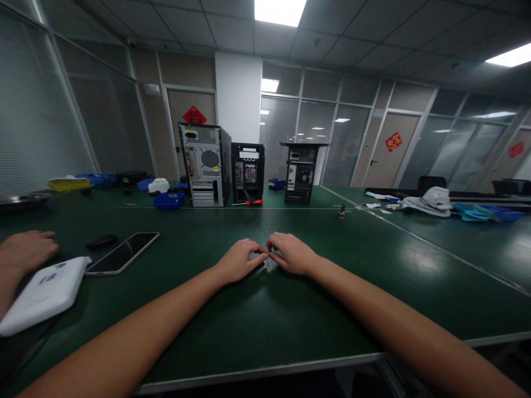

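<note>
My left hand and my right hand rest on the green table, with their thumbs and fingertips meeting in front of me. Both are closed in a pinch with the fingers curled. A pale, glassy patch shows on the tabletop between and just below the fingertips; whether it is clear plastic or a reflection, I cannot tell. Anything small held between the fingers is hidden.
Three computer cases stand along the far side, with a red screwdriver before them. Blue trays sit nearby. At left lie a phone, a white box-shaped device and another person's hand.
</note>
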The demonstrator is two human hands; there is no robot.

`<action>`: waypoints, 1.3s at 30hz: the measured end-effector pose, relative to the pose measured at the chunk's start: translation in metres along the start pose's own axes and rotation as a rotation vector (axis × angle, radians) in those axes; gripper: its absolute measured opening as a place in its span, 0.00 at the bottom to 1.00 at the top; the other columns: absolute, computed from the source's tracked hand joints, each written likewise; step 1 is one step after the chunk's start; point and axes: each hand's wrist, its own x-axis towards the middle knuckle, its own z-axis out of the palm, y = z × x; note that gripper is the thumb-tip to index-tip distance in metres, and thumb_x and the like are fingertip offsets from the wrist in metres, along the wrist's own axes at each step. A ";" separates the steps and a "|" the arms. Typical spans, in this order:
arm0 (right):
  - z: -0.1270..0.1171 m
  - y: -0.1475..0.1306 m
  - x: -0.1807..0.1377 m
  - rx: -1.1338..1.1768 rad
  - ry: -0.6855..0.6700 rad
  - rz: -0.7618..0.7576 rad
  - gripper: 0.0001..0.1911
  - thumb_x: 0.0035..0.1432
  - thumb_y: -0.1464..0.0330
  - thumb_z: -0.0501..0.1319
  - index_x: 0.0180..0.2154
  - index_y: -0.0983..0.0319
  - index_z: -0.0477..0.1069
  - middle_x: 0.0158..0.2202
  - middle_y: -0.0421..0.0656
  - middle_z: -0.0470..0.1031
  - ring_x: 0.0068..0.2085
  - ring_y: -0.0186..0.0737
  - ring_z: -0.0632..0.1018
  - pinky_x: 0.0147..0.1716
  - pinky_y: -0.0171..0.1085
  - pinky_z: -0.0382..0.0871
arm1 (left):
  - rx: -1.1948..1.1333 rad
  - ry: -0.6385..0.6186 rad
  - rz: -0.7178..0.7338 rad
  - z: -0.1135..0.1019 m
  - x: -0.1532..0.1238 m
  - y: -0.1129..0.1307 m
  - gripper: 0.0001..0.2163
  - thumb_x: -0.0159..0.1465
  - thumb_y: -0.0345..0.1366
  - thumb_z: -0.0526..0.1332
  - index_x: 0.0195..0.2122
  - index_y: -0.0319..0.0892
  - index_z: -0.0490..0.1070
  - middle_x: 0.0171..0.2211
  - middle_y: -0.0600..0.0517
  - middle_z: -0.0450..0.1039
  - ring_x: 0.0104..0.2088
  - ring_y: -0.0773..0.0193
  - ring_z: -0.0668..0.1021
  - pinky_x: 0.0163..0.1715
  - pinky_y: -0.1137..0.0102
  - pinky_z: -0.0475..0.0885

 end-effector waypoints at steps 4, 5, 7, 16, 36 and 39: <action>-0.004 0.045 -0.009 0.041 0.103 0.186 0.09 0.70 0.65 0.51 0.45 0.60 0.66 0.42 0.46 0.72 0.41 0.41 0.73 0.43 0.39 0.65 | -0.003 -0.020 -0.030 -0.002 0.000 -0.001 0.13 0.69 0.42 0.58 0.41 0.43 0.80 0.40 0.49 0.81 0.42 0.58 0.77 0.45 0.66 0.69; -0.004 0.063 -0.014 0.051 0.132 0.263 0.09 0.70 0.65 0.50 0.45 0.60 0.66 0.41 0.46 0.72 0.40 0.41 0.73 0.43 0.39 0.65 | -0.003 -0.025 -0.038 -0.003 0.000 -0.001 0.13 0.69 0.42 0.58 0.41 0.43 0.80 0.40 0.49 0.81 0.43 0.58 0.77 0.45 0.66 0.69; -0.004 0.102 -0.031 0.065 0.180 0.439 0.10 0.70 0.64 0.48 0.44 0.60 0.66 0.40 0.45 0.73 0.38 0.41 0.73 0.42 0.39 0.66 | -0.004 -0.034 -0.050 -0.003 -0.001 -0.002 0.13 0.69 0.42 0.58 0.41 0.43 0.81 0.41 0.48 0.81 0.43 0.57 0.77 0.46 0.66 0.69; -0.012 0.220 -0.116 0.092 0.355 1.046 0.13 0.68 0.64 0.46 0.43 0.61 0.66 0.38 0.50 0.76 0.38 0.44 0.76 0.39 0.39 0.67 | 0.015 -0.054 -0.049 -0.002 -0.001 -0.001 0.13 0.69 0.42 0.58 0.41 0.43 0.81 0.40 0.48 0.81 0.42 0.58 0.77 0.45 0.67 0.69; -0.048 0.232 -0.143 0.108 0.490 0.895 0.19 0.58 0.60 0.61 0.47 0.61 0.78 0.42 0.48 0.82 0.45 0.47 0.80 0.48 0.44 0.70 | -0.007 -0.057 -0.046 -0.002 0.000 -0.005 0.13 0.69 0.42 0.58 0.41 0.43 0.81 0.39 0.49 0.81 0.42 0.59 0.77 0.43 0.68 0.69; -0.045 0.228 -0.142 0.051 0.431 0.912 0.16 0.60 0.59 0.61 0.43 0.61 0.79 0.42 0.49 0.82 0.46 0.48 0.80 0.48 0.44 0.70 | -0.009 -0.057 -0.046 -0.001 0.000 -0.006 0.13 0.69 0.42 0.58 0.41 0.43 0.81 0.39 0.49 0.81 0.41 0.59 0.77 0.44 0.67 0.69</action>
